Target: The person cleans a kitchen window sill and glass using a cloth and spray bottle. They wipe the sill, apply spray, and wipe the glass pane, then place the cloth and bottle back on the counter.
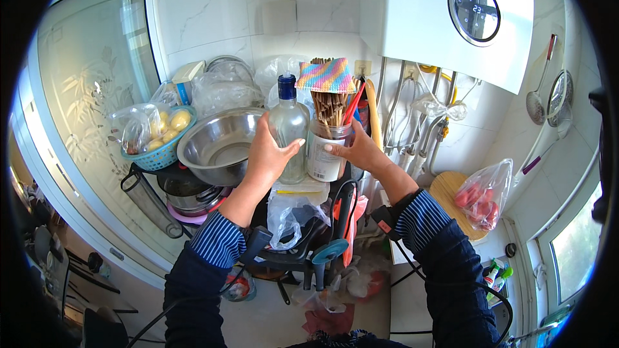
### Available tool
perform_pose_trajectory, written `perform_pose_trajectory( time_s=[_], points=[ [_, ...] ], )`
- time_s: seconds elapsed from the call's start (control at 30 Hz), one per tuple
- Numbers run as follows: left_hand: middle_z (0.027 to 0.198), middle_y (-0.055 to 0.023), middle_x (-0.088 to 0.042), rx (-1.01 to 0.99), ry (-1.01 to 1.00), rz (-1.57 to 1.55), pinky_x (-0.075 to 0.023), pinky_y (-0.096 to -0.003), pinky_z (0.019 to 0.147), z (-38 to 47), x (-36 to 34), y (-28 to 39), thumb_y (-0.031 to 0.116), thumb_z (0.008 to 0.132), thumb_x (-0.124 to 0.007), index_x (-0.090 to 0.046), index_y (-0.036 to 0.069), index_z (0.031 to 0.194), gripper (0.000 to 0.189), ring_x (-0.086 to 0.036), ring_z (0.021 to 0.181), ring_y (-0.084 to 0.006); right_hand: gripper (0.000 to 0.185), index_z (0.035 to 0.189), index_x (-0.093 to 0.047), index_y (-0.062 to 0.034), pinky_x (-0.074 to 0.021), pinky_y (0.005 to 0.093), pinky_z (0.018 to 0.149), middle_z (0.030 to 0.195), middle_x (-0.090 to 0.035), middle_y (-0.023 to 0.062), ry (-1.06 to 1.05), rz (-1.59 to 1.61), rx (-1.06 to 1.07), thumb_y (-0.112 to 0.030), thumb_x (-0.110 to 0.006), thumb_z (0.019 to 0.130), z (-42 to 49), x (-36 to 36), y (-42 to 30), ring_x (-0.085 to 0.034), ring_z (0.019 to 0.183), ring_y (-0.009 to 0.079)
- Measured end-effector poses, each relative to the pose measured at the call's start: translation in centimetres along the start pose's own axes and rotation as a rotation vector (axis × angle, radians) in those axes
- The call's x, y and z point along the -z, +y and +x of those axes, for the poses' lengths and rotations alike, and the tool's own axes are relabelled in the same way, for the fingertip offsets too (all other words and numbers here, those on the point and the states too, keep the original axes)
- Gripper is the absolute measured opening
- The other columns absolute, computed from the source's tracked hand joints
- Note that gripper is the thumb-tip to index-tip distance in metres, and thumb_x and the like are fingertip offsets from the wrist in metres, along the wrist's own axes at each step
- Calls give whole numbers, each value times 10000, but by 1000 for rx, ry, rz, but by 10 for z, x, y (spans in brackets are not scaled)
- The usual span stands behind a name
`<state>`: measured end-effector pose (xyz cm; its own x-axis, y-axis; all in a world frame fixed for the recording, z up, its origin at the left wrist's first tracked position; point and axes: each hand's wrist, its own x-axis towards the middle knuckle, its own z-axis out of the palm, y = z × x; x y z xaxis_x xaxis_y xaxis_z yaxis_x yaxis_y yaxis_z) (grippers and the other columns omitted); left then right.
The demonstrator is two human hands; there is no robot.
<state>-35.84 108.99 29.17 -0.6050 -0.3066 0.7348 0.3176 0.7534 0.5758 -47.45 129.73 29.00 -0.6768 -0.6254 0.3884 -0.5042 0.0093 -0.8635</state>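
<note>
My left hand (pixel 269 152) is around the left side of a clear glass bottle (pixel 293 130) with a dark blue cap. Just right of the bottle, my right hand (pixel 355 147) grips a labelled jar (pixel 325 159) from its right side. Wooden chopsticks (pixel 330 110) and red utensils (pixel 354 104) stand upright in the jar. A striped pink, blue and yellow knitted cloth (pixel 326 76) lies over the chopstick tops. Both vessels are upright, close together, above a plastic container (pixel 300 192) on the rack. Whether they rest on it, I cannot tell.
A steel basin (pixel 191 147) and a blue basket (pixel 154 158) of yellow produce stand left. Below is a steel pot (pixel 186 200). A water heater (pixel 420 24) with pipes hangs upper right. Bagged red produce (pixel 483 203) sits on a round wooden board (pixel 442 193). Pan handles and bags crowd below.
</note>
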Motion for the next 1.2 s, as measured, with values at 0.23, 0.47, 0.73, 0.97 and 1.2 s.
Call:
perform_pose_trajectory(
  time_s=[0.23, 0.47, 0.73, 0.97, 1.2],
  points=[
    [1288, -249, -528, 116, 14, 108, -444, -380, 999, -4, 0, 13, 216, 746, -847, -270, -72, 1437, 945, -547, 1196, -319, 999, 1497, -185, -40, -425, 374, 1066, 1398, -498, 152, -53, 149, -10, -251, -849, 781, -3, 0, -2, -492, 1290, 238],
    [1387, -294, -424, 150, 2, 82, -439, -403, 1012, 1, 8, 10, 246, 728, -859, -215, -87, 1459, 1030, -508, 1236, -369, 1041, 1520, -136, -52, -418, 390, 1072, 1405, -490, 147, -63, 202, -64, -214, -850, 780, -12, 2, -11, -477, 1305, 253],
    [1367, -280, -418, 144, 16, 76, -437, -404, 1017, 1, 7, 6, 238, 727, -866, -188, -66, 1474, 1054, -502, 1229, -358, 1081, 1545, -70, -67, -443, 427, 1041, 1350, -527, 239, -32, 6, -70, -328, -818, 809, -9, 4, 10, -522, 1261, 319],
    [1375, -193, -445, -6, 189, -52, -400, -427, 1047, -20, 24, 24, 165, 744, -850, -273, -17, 1468, 944, -485, 1256, -298, 1122, 1531, -123, 16, -426, 432, 1056, 1439, -415, 295, 58, -92, 1, -346, -850, 757, -24, 14, 22, -443, 1339, 376],
    [1176, -111, -579, -23, 1, -293, -421, -352, 994, -117, 2, 110, -22, 842, -642, -459, 4, 1340, 532, -553, 1086, -209, 576, 1391, -437, 16, -500, 355, 952, 1294, -581, 158, 250, 8, -43, -244, -677, 937, -145, 46, 34, -609, 1142, 243]
  ],
)
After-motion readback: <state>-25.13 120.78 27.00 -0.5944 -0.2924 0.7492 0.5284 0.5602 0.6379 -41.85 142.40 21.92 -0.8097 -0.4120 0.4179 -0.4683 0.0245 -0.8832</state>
